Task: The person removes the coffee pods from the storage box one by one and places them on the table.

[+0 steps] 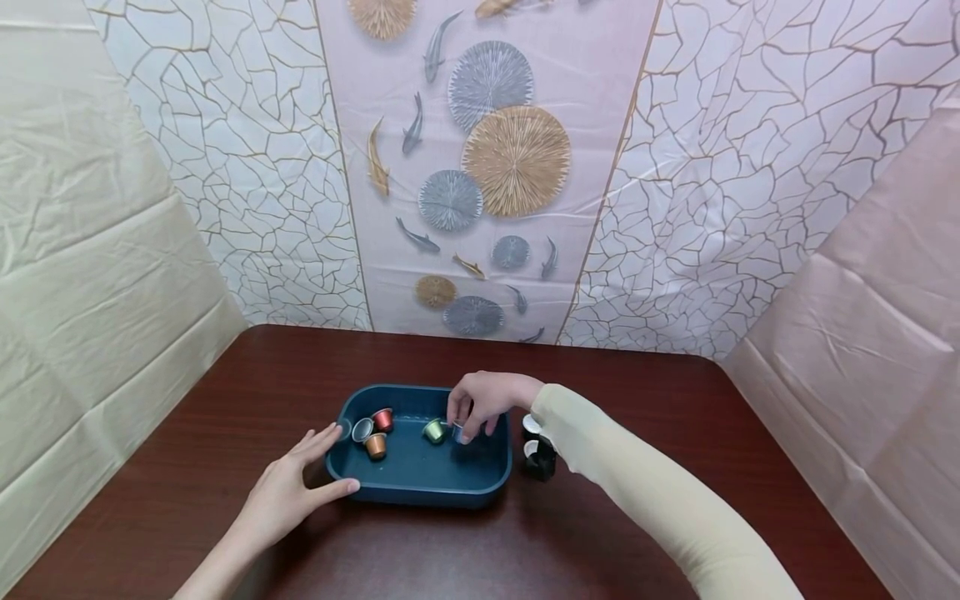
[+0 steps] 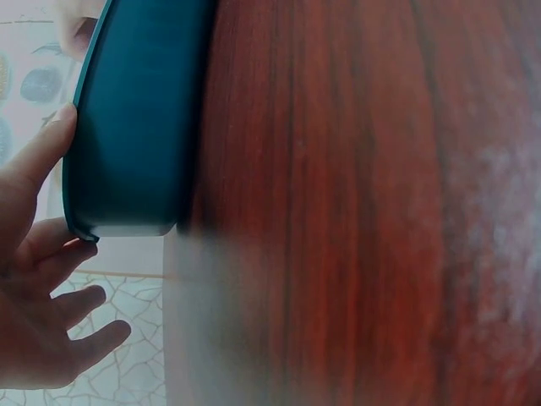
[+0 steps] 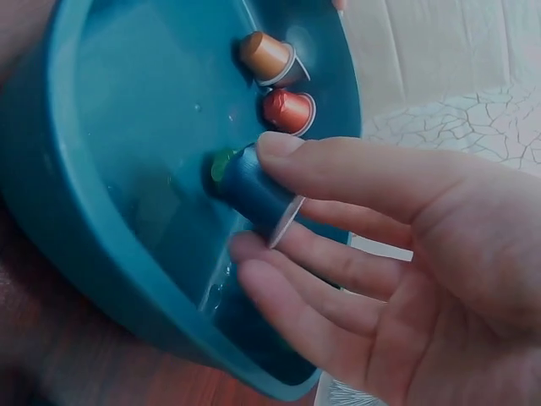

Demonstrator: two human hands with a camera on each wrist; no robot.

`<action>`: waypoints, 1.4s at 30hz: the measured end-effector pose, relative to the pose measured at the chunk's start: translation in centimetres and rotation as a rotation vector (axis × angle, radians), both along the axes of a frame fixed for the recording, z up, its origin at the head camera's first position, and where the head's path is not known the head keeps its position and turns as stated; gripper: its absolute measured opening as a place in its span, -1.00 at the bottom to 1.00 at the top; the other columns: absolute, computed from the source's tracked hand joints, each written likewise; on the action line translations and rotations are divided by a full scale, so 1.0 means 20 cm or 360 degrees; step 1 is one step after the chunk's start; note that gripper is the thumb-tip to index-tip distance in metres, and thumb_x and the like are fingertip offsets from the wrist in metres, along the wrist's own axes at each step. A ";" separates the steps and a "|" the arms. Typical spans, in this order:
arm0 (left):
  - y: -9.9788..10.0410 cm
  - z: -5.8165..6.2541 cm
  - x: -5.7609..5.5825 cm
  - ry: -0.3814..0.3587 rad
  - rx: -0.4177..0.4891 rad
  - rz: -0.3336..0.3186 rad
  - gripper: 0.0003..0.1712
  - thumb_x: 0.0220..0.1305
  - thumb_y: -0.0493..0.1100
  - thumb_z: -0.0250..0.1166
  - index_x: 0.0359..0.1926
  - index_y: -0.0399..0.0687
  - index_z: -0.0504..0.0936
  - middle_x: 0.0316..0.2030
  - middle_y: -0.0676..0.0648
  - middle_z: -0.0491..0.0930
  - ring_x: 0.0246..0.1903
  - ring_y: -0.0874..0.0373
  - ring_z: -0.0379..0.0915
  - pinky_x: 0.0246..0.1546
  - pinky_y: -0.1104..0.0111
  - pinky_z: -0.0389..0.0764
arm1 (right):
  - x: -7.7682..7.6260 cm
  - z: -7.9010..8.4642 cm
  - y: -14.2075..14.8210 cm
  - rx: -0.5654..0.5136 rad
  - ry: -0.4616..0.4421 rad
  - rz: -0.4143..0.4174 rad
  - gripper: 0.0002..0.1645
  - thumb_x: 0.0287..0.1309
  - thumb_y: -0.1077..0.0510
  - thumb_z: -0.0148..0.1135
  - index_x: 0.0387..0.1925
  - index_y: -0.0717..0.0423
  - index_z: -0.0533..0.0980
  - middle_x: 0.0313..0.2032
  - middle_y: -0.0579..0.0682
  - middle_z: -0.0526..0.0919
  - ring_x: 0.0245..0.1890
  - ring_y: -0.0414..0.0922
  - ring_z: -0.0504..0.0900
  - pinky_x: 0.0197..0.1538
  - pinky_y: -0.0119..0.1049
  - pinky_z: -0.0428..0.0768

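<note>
My right hand (image 1: 483,398) pinches a blue coffee capsule (image 3: 258,190) between thumb and fingers, over the right part of a dark teal tray (image 1: 416,468). Just left of it a green capsule (image 1: 434,431) lies in the tray, partly hidden behind the blue one in the right wrist view. At the tray's left end a red capsule (image 1: 383,419), an orange capsule (image 1: 376,446) and a silver-faced capsule (image 1: 363,430) lie close together. With fingers spread, my left hand (image 1: 288,487) touches the tray's left front corner, thumb against the front rim.
Right of the tray, near my right sleeve (image 1: 600,450), a white-faced capsule (image 1: 531,425) and a black capsule (image 1: 542,467) lie on the dark wooden table (image 1: 600,550). Patterned cloth (image 1: 465,250) hangs behind the table's far edge, with plain cloth along both sides.
</note>
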State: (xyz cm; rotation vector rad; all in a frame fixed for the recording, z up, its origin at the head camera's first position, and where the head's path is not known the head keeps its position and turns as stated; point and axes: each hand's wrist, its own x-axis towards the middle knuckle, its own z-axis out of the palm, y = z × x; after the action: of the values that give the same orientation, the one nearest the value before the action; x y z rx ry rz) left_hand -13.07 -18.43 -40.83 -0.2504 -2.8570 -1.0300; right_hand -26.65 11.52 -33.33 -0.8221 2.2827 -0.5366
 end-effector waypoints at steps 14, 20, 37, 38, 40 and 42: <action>0.00 -0.01 0.00 0.0036 -0.0004 0.0002 0.01 0.01 0.27 0.47 0.43 0.00 0.36 0.41 -0.11 0.37 0.46 -0.30 0.13 0.19 -0.31 0.38 | 0.04 -0.04 0.07 -0.0264 0.0273 0.0053 -0.72 0.05 0.09 0.50 -0.18 0.04 0.67 -0.24 -0.06 0.73 -0.26 -0.26 0.62 -0.17 -0.40 0.63; 0.00 -0.01 0.00 0.0024 -0.0002 0.0005 0.00 0.03 0.25 0.47 0.44 0.00 0.35 0.42 -0.11 0.36 0.46 -0.30 0.12 0.19 -0.32 0.38 | 0.07 -0.06 0.11 -0.0400 0.0319 -0.0023 -0.72 0.14 0.00 0.42 -0.13 0.00 0.67 -0.18 -0.10 0.73 -0.23 -0.24 0.63 -0.11 -0.40 0.63; 0.00 0.00 0.00 0.0035 0.0001 -0.0002 -0.01 0.03 0.22 0.48 0.43 -0.01 0.36 0.41 -0.12 0.37 0.45 -0.31 0.12 0.19 -0.32 0.37 | 0.18 -0.05 0.25 -0.0638 0.0414 -0.0425 -0.57 0.04 0.08 0.51 -0.04 0.08 0.61 -0.15 0.01 0.70 -0.28 -0.19 0.60 -0.22 -0.36 0.62; 0.00 0.00 0.00 0.0026 0.0003 0.0000 -0.01 0.03 0.23 0.48 0.43 -0.01 0.35 0.41 -0.12 0.37 0.46 -0.31 0.12 0.20 -0.32 0.37 | 0.19 -0.05 0.26 -0.0656 0.0417 -0.0447 -0.58 0.04 0.10 0.50 -0.05 0.07 0.61 -0.15 0.02 0.70 -0.29 -0.17 0.60 -0.23 -0.35 0.63; 0.00 0.00 0.00 0.0010 0.0006 0.0001 -0.01 0.03 0.23 0.48 0.44 0.00 0.35 0.42 -0.12 0.36 0.46 -0.31 0.11 0.19 -0.32 0.37 | 0.21 -0.05 0.29 -0.0689 0.0422 -0.0485 -0.60 0.04 0.13 0.50 -0.05 0.07 0.61 -0.15 0.04 0.71 -0.28 -0.15 0.62 -0.24 -0.33 0.64; 0.00 0.00 0.00 0.0000 0.0009 0.0001 -0.01 0.04 0.23 0.48 0.44 0.00 0.34 0.42 -0.12 0.35 0.46 -0.30 0.10 0.19 -0.32 0.37 | 0.23 -0.05 0.31 -0.0718 0.0429 -0.0515 -0.60 0.04 0.15 0.49 -0.04 0.06 0.62 -0.13 0.05 0.71 -0.28 -0.14 0.63 -0.23 -0.31 0.65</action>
State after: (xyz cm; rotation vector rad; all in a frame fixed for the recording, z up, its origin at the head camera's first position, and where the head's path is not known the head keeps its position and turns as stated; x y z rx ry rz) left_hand -13.07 -18.36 -40.84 -0.2491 -2.8536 -1.0379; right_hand -21.96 17.73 -34.33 -0.7691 2.6041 -1.1823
